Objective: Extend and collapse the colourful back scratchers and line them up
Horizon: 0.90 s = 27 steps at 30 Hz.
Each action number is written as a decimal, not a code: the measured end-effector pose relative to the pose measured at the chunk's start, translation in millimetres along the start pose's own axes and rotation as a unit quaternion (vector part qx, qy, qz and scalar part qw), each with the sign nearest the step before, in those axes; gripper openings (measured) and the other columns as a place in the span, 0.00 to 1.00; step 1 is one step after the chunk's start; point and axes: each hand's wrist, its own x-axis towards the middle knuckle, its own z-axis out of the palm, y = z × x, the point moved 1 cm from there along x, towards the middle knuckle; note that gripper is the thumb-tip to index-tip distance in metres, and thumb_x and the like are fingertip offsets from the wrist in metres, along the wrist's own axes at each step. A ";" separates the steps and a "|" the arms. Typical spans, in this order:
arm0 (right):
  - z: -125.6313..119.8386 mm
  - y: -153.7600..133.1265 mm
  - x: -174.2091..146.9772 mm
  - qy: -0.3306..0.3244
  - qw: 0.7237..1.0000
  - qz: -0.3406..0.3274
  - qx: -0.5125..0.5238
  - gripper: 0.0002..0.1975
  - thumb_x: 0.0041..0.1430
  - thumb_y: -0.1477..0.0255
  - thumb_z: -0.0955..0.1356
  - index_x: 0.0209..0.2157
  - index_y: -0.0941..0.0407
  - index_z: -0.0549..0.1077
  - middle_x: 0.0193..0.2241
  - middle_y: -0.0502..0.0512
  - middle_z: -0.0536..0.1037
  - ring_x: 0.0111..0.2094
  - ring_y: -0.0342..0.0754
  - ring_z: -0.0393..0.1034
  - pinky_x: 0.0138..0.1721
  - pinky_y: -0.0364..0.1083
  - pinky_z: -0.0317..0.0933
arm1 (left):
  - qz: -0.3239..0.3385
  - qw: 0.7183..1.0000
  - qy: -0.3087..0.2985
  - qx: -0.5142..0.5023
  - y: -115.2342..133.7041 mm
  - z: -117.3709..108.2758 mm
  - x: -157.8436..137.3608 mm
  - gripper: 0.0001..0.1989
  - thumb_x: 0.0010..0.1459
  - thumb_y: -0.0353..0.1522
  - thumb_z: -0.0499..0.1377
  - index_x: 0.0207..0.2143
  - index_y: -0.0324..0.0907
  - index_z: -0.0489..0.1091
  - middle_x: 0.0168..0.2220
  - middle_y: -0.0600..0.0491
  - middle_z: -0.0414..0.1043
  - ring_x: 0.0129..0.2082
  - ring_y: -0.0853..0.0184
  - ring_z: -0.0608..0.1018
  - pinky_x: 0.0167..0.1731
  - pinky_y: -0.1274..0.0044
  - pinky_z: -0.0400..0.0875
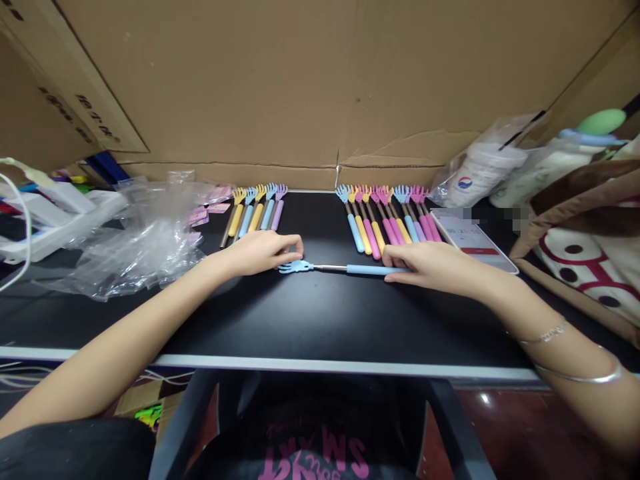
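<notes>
A light-blue back scratcher (369, 270) with a thin metal shaft lies crosswise just above the black table, its claw pointing left. My right hand (430, 267) is closed round the end of its handle. At the claw, my left hand (265, 253) has thumb and forefinger pinched together against the prongs' upper edge. Behind my right hand stretches a row of pink, yellow, blue and purple back scratchers (376, 239), claws toward the wall. A smaller group of yellow, blue and purple back scratchers (257, 217) lies beyond my left hand, partly covered by it.
Crumpled clear plastic bags (150, 233) and pink cards (199, 217) lie at the left, beside a white rack (65, 223). On the right are a phone (475, 243), a bagged cup (493, 167) and a cloth bag (585, 253). A cardboard wall (300, 87) closes the back.
</notes>
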 end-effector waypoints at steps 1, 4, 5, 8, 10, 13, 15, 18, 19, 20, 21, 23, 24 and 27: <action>-0.1 0.0 -0.2 -0.002 1.000 0.002 -0.001 0.15 0.58 0.55 0.61 0.35 0.52 0.66 0.27 0.48 0.72 0.24 0.41 0.63 0.25 0.41 0.47 | 0.002 1.000 0.002 0.003 0.1 0.2 -0.1 0.17 0.63 0.45 0.44 0.39 0.46 0.66 0.25 0.57 0.70 0.24 0.69 0.71 0.25 0.80 0.54; -0.4 0.0 -0.5 -0.009 1.000 0.006 0.000 0.15 0.58 0.55 0.61 0.36 0.52 0.66 0.28 0.48 0.73 0.24 0.41 0.63 0.25 0.41 0.47 | 0.006 1.000 0.004 0.010 -0.1 1.1 0.2 0.18 0.63 0.46 0.43 0.39 0.46 0.66 0.25 0.57 0.70 0.24 0.69 0.71 0.25 0.80 0.54; -0.4 0.0 -0.5 -0.009 1.000 0.005 0.000 0.15 0.58 0.55 0.61 0.36 0.52 0.66 0.28 0.49 0.73 0.24 0.42 0.63 0.25 0.41 0.47 | 0.006 1.000 0.003 0.012 -0.1 1.4 0.3 0.18 0.63 0.46 0.43 0.39 0.46 0.66 0.25 0.57 0.70 0.24 0.69 0.71 0.25 0.80 0.54; 0.0 0.3 -0.6 -0.009 1.000 0.005 -0.002 0.16 0.58 0.55 0.61 0.36 0.52 0.67 0.29 0.49 0.73 0.25 0.42 0.63 0.25 0.41 0.48 | -0.001 1.000 0.003 0.017 0.3 2.1 0.7 0.17 0.64 0.45 0.43 0.39 0.47 0.65 0.25 0.57 0.70 0.24 0.68 0.70 0.25 0.80 0.54; 0.5 0.8 -0.6 -0.009 1.000 0.005 -0.001 0.16 0.58 0.55 0.61 0.37 0.52 0.67 0.30 0.49 0.73 0.25 0.42 0.63 0.25 0.41 0.48 | -0.003 1.000 0.005 0.018 1.0 2.4 0.8 0.16 0.64 0.45 0.44 0.39 0.47 0.65 0.25 0.57 0.70 0.24 0.68 0.70 0.25 0.80 0.53; 1.1 1.1 -0.5 -0.007 1.000 0.002 0.007 0.15 0.58 0.56 0.61 0.37 0.52 0.67 0.31 0.50 0.73 0.27 0.42 0.65 0.26 0.41 0.49 | -0.004 1.000 0.007 0.022 1.9 2.8 0.9 0.15 0.64 0.44 0.44 0.39 0.47 0.65 0.25 0.57 0.70 0.24 0.68 0.70 0.25 0.80 0.53; 1.1 1.1 -0.5 -0.007 1.000 0.002 0.009 0.15 0.58 0.56 0.61 0.37 0.52 0.67 0.31 0.50 0.74 0.27 0.43 0.65 0.26 0.41 0.49 | -0.004 1.000 0.006 0.025 2.0 3.1 0.9 0.15 0.64 0.44 0.44 0.38 0.47 0.65 0.24 0.57 0.70 0.24 0.68 0.70 0.25 0.80 0.53; 1.2 0.8 -0.8 -0.005 1.000 0.002 0.007 0.15 0.58 0.56 0.61 0.37 0.52 0.67 0.30 0.50 0.73 0.26 0.42 0.64 0.25 0.41 0.48 | 0.000 1.000 0.006 0.030 1.4 3.6 1.1 0.16 0.64 0.45 0.43 0.39 0.47 0.65 0.24 0.57 0.69 0.24 0.68 0.71 0.25 0.80 0.54; 1.4 0.8 -1.0 -0.003 1.000 0.001 0.006 0.15 0.58 0.56 0.61 0.37 0.52 0.67 0.30 0.50 0.73 0.25 0.42 0.64 0.25 0.41 0.48 | 0.002 1.000 0.006 0.031 1.2 3.7 1.2 0.17 0.64 0.45 0.43 0.39 0.47 0.65 0.24 0.57 0.69 0.24 0.68 0.71 0.25 0.80 0.54; 1.6 0.7 -1.1 0.000 1.000 0.000 0.005 0.15 0.58 0.55 0.61 0.37 0.52 0.66 0.30 0.50 0.73 0.25 0.42 0.64 0.25 0.41 0.48 | 0.004 0.999 0.007 0.032 1.0 3.9 1.3 0.17 0.64 0.45 0.43 0.39 0.47 0.65 0.24 0.57 0.70 0.24 0.68 0.71 0.25 0.79 0.54; 1.9 0.8 -1.2 0.002 1.000 -0.002 0.004 0.15 0.58 0.55 0.60 0.37 0.52 0.66 0.30 0.50 0.73 0.25 0.42 0.64 0.25 0.41 0.48 | 0.004 0.999 0.007 0.032 0.8 4.0 1.4 0.17 0.64 0.45 0.43 0.39 0.47 0.65 0.24 0.57 0.70 0.24 0.68 0.71 0.24 0.79 0.54; 2.4 0.9 -1.2 0.001 1.000 -0.003 0.003 0.15 0.59 0.55 0.60 0.37 0.52 0.66 0.30 0.50 0.73 0.25 0.42 0.64 0.25 0.41 0.48 | 0.003 0.999 0.008 0.034 0.7 4.2 1.4 0.16 0.64 0.45 0.43 0.39 0.47 0.65 0.24 0.57 0.70 0.23 0.68 0.71 0.24 0.79 0.54; 2.6 1.0 -1.2 0.000 1.000 -0.002 0.002 0.15 0.59 0.55 0.60 0.37 0.52 0.66 0.30 0.50 0.73 0.26 0.42 0.65 0.25 0.41 0.48 | 0.002 0.999 0.007 0.035 0.9 4.3 1.4 0.16 0.64 0.45 0.43 0.39 0.47 0.65 0.24 0.57 0.70 0.23 0.68 0.71 0.24 0.79 0.54; 2.7 1.2 -0.9 -0.004 1.000 0.002 0.001 0.15 0.59 0.56 0.60 0.37 0.52 0.66 0.30 0.50 0.73 0.26 0.42 0.65 0.26 0.41 0.48 | -0.001 0.999 0.005 0.041 1.8 4.5 1.1 0.16 0.65 0.44 0.43 0.39 0.47 0.64 0.24 0.57 0.69 0.24 0.68 0.71 0.25 0.79 0.53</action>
